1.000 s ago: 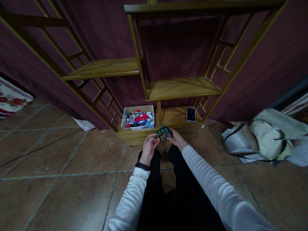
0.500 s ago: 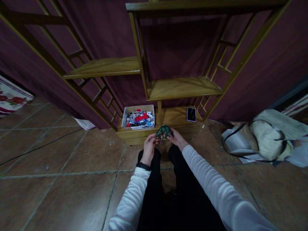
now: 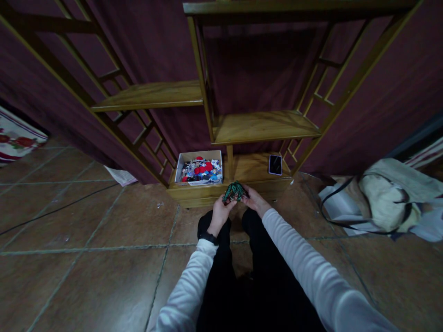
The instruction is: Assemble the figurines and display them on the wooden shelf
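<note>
Between my two hands, just in front of the low drawer unit, is a small green and dark figure (image 3: 235,191) with pinkish-brown parts below; its exact kind is too small to make out. My left hand (image 3: 220,212) is closed on its lower left side, thumb and fingers pressed together. From the right, my right hand (image 3: 255,200) grips its other edge. A shallow cardboard box (image 3: 177,171) sits beyond my left hand on the bottom shelf, filled with many small red, blue, white and black pieces.
A phone (image 3: 275,164) lies on the bottom shelf (image 3: 249,167) to the right. Wooden shelves (image 3: 266,127) rise in front of a dark red curtain. Pale bags (image 3: 382,196) with a black strap rest on the tiled floor at right. A black cable (image 3: 58,210) runs along the floor at left.
My left hand has moved right and under the green figure, from its left tip to its lower side. The figure looks more bunched up. My right hand stays nearly in place.
</note>
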A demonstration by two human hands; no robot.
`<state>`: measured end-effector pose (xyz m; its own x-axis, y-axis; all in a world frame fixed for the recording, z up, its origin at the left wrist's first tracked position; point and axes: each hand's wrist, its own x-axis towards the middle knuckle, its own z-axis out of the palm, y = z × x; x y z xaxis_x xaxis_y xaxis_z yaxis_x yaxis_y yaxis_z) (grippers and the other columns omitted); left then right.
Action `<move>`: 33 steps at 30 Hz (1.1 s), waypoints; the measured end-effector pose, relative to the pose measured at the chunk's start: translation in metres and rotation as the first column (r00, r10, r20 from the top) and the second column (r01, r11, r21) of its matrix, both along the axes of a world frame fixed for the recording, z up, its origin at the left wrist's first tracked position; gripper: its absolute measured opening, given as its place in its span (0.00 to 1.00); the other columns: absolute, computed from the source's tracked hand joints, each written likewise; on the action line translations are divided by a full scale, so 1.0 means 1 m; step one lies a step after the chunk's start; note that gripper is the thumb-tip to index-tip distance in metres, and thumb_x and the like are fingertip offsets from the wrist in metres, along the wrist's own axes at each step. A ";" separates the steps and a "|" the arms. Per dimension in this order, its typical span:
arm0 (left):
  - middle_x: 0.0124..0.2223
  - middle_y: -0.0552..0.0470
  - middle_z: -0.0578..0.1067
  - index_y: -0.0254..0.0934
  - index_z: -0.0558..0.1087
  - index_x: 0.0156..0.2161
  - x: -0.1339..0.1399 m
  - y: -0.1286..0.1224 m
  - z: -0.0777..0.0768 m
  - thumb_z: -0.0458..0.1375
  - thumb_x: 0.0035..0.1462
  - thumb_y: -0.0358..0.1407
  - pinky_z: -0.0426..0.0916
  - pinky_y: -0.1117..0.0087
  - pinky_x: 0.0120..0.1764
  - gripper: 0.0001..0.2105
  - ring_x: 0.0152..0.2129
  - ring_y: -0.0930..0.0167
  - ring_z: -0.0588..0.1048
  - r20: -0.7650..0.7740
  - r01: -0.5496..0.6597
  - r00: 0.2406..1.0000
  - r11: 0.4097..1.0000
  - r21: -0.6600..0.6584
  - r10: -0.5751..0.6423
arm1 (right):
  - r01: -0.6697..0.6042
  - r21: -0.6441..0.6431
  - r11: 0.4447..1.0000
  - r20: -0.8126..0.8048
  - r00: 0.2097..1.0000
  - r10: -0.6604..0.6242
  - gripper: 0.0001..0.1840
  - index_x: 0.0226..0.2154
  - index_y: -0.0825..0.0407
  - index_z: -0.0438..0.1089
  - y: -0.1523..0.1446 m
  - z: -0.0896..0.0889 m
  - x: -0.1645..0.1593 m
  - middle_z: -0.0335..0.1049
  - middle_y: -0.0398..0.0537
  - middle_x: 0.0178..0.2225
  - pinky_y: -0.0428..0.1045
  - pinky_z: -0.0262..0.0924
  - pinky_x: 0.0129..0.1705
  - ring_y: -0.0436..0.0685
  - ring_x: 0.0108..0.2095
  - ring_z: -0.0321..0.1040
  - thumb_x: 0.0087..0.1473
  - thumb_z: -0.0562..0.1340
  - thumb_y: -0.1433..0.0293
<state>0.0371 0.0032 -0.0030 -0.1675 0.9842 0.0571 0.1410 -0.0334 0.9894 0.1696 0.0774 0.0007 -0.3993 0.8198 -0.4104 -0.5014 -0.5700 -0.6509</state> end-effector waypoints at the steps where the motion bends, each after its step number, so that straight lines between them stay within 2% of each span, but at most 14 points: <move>1: 0.31 0.50 0.75 0.34 0.70 0.36 0.000 0.000 -0.001 0.62 0.43 0.38 0.66 0.72 0.31 0.15 0.27 0.72 0.72 -0.026 -0.004 1.000 1.000 0.006 0.004 | 0.002 0.004 1.000 0.008 1.000 -0.002 0.07 0.30 0.53 0.67 0.000 -0.001 0.000 0.72 0.43 0.23 0.47 0.68 0.30 0.50 0.24 0.69 0.54 0.54 0.70; 7: 0.29 0.50 0.76 0.35 0.70 0.34 -0.008 0.001 0.000 0.61 0.45 0.41 0.65 0.72 0.30 0.13 0.26 0.70 0.74 -0.272 -0.104 0.956 0.993 0.048 0.113 | -0.023 0.056 0.998 0.023 1.000 0.021 0.07 0.30 0.52 0.67 0.002 -0.009 0.001 0.72 0.43 0.26 0.49 0.68 0.34 0.50 0.26 0.69 0.51 0.57 0.66; 11: 0.30 0.49 0.76 0.35 0.70 0.34 -0.014 0.006 0.006 0.60 0.47 0.41 0.65 0.72 0.30 0.12 0.27 0.69 0.74 -0.350 -0.183 0.917 0.982 0.053 0.190 | 0.022 0.127 0.992 0.010 1.000 -0.023 0.05 0.32 0.51 0.68 0.001 -0.011 0.001 0.72 0.43 0.29 0.52 0.68 0.38 0.51 0.28 0.70 0.49 0.60 0.69; 15: 0.30 0.48 0.77 0.35 0.70 0.34 -0.016 0.007 0.012 0.58 0.49 0.42 0.64 0.73 0.30 0.11 0.27 0.69 0.75 -0.446 -0.212 0.872 0.977 0.028 0.202 | 0.048 0.231 0.972 0.019 0.998 -0.054 0.08 0.31 0.52 0.69 -0.003 -0.009 0.000 0.73 0.45 0.31 0.53 0.66 0.44 0.51 0.32 0.70 0.44 0.65 0.70; 17: 0.31 0.47 0.77 0.35 0.70 0.35 -0.015 0.006 0.014 0.57 0.51 0.43 0.63 0.73 0.31 0.12 0.28 0.69 0.75 -0.523 -0.214 0.830 0.977 0.024 0.195 | 0.022 0.287 0.958 0.036 0.999 -0.034 0.11 0.31 0.52 0.70 -0.004 -0.008 -0.001 0.73 0.45 0.33 0.53 0.64 0.46 0.51 0.35 0.70 0.40 0.67 0.70; 20: 0.32 0.46 0.77 0.36 0.70 0.36 -0.012 0.003 0.017 0.53 0.54 0.46 0.62 0.71 0.31 0.15 0.30 0.67 0.75 -0.674 -0.223 0.718 0.975 0.016 0.175 | -0.019 0.347 0.938 0.086 0.996 -0.012 0.17 0.33 0.52 0.71 -0.006 -0.009 -0.003 0.73 0.44 0.35 0.51 0.62 0.47 0.52 0.37 0.69 0.36 0.69 0.70; 24: 0.33 0.43 0.76 0.35 0.69 0.40 -0.010 -0.002 0.022 0.48 0.56 0.48 0.61 0.70 0.32 0.18 0.31 0.65 0.75 -0.805 -0.170 0.585 0.985 -0.005 0.097 | 0.016 0.348 0.937 0.116 0.991 -0.060 0.18 0.34 0.52 0.70 -0.005 -0.013 -0.006 0.72 0.42 0.33 0.49 0.64 0.45 0.50 0.35 0.69 0.35 0.69 0.69; 29: 0.35 0.40 0.74 0.33 0.67 0.43 -0.012 -0.007 0.027 0.44 0.59 0.47 0.61 0.69 0.34 0.19 0.32 0.63 0.74 -0.863 -0.059 0.503 0.998 0.015 0.042 | 0.109 0.310 0.944 0.115 0.982 -0.151 0.16 0.28 0.52 0.68 -0.002 -0.018 -0.008 0.70 0.39 0.29 0.47 0.65 0.40 0.48 0.31 0.69 0.31 0.69 0.75; 33: 0.36 0.38 0.73 0.32 0.68 0.42 -0.013 -0.010 0.030 0.44 0.60 0.45 0.61 0.67 0.38 0.19 0.35 0.63 0.72 -0.898 0.012 0.438 0.999 0.052 0.041 | 0.111 0.301 0.947 0.160 0.973 -0.164 0.16 0.26 0.53 0.66 -0.002 -0.017 -0.009 0.70 0.40 0.28 0.48 0.66 0.37 0.50 0.31 0.69 0.30 0.69 0.75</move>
